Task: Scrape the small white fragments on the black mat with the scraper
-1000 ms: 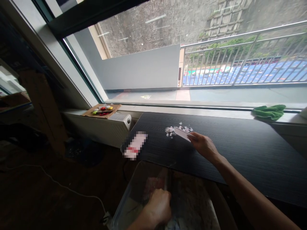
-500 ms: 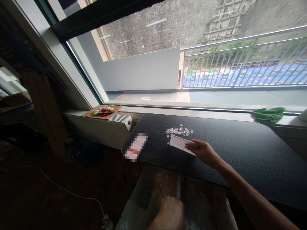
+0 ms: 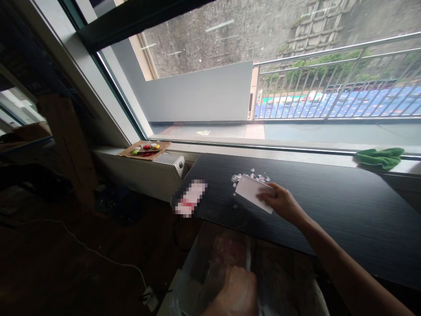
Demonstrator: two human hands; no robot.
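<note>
Many small pale pieces (image 3: 236, 178) lie loose on the dark table (image 3: 338, 202), toward its far edge and closer to the left end than to the right, and I think they are the first source of trouble. They look thin and light, so a quick stroke or a draught could scatter them, perhaps over the near edge to the floor. Two of them already lie apart, on the near side of the heap. The white card (image 3: 251, 192) is just beside the heap, between it and the near edge, and covers part of it from view; if it is tilted too flat, it may slide over pieces. The clear bin (image 3: 194, 267) sits below the near edge, and if its rim is not close under the table, pieces could drop outside. The right hand (image 3: 279, 202) comes from the near right, forearm stretched low above the table; its grip is closed around the card's right end, with the wrist almost straight. The left hand (image 3: 240, 287) is beyond the near edge, at the bin, knuckles up and fingers curled; what its grip has, if anything, I cannot tell.
</note>
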